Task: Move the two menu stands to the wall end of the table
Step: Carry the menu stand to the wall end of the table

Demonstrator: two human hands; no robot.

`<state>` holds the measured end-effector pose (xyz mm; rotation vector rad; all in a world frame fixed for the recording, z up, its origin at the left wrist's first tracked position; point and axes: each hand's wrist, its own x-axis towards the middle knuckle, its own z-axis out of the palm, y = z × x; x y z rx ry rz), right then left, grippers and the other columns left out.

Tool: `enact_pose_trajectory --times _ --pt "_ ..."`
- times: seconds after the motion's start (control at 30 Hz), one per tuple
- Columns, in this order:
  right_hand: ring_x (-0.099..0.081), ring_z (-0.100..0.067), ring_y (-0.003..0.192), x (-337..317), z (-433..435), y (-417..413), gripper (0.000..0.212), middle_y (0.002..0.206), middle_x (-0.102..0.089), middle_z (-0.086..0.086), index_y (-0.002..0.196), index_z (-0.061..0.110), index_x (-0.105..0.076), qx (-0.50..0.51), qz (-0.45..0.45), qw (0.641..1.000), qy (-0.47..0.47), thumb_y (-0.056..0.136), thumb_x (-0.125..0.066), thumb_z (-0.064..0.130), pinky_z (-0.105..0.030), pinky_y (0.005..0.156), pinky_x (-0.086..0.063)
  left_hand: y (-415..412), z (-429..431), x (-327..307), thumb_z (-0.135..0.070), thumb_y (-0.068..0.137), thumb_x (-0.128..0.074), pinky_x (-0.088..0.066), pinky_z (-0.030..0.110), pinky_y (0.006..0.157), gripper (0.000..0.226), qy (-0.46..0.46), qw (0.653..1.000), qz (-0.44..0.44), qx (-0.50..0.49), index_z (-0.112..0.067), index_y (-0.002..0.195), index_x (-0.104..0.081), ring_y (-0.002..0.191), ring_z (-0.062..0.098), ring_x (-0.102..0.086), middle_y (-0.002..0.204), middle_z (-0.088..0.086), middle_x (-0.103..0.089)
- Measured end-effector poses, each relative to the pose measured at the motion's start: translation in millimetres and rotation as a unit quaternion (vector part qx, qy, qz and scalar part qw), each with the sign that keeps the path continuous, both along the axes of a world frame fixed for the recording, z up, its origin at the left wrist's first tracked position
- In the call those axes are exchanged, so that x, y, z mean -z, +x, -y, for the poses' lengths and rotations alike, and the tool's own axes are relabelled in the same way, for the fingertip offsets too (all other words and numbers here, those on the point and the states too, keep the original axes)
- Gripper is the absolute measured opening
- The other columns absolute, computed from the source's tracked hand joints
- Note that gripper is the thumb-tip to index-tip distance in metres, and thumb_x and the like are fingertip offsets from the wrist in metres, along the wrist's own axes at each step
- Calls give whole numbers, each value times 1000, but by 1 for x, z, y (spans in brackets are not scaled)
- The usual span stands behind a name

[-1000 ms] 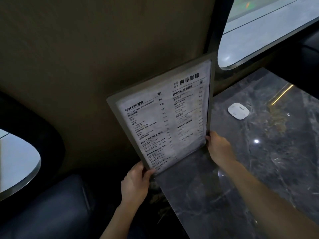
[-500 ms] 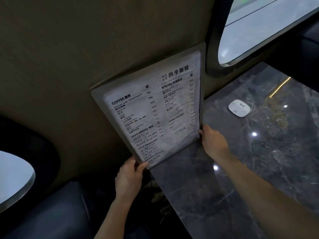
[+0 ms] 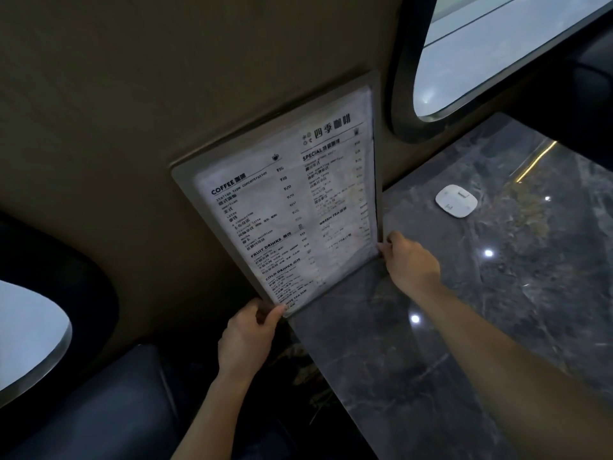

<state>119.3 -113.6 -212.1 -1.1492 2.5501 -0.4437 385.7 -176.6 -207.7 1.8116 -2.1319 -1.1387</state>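
Note:
A large menu stand (image 3: 285, 207), a white printed sheet in a grey frame, stands upright at the wall end of the dark marble table (image 3: 464, 310), its back close against the tan wall (image 3: 166, 111). My left hand (image 3: 248, 336) grips its lower left corner by the table's edge. My right hand (image 3: 409, 260) pinches its lower right corner, resting on the tabletop. I can see only one menu stand; whether a second sits behind it is hidden.
A small white rounded device (image 3: 456, 200) lies on the table to the right of the menu. Rounded windows (image 3: 497, 51) sit above the table and at the far left. A dark padded seat (image 3: 99, 410) is below left of the table.
The menu stand has shifted closer to the wall and stands more upright against it. Both hands keep their hold on its lower corners.

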Motion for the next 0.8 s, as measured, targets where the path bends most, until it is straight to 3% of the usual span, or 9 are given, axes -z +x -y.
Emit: enact_pose_trajectory --times 0.17,0.4,0.5,0.63,0.8 --pt "-57 -37 96 -7 -24 -4 28 106 -63 -19 113 8 -49 -17 -8 1000 -3 90 -47 23 -40 73 -46 8 -2 0 -53 81 -54 -53 35 71 27 58 994 56 76 -27 75 -57 74 13 -61 77 -7 -63" --pt "-56 -34 101 -16 -74 -17 32 114 -57 -16 115 9 -47 -1 19 1000 8 89 -50 28 -45 82 -49 -34 -25 -26 -52 78 -56 -49 31 62 24 -26 989 3 142 -30 68 -53 69 7 -60 72 -12 -63" --pt "-54 -36 108 -24 -101 -24 40 122 -56 -18 119 9 -46 18 8 1000 13 87 -54 32 -46 89 -47 -68 -35 -35 -55 75 -54 -48 31 68 23 -58 976 -44 204 -33 79 -55 79 11 -61 78 -14 -62" --pt "-53 -36 110 -35 -144 -29 48 122 -55 -17 122 9 -45 64 -22 998 -1 83 -59 33 -44 90 -45 -112 -54 -39 -55 76 -56 -49 38 88 46 -57 958 -83 268 -28 113 -50 101 18 -57 110 0 -61" --pt "-55 -36 108 -49 -209 -24 51 124 -55 -16 126 13 -44 131 -43 990 -12 81 -60 31 -44 88 -45 -159 -90 -43 -55 78 -55 -47 39 91 52 -54 925 -85 366 -26 121 -47 109 21 -56 123 5 -58"
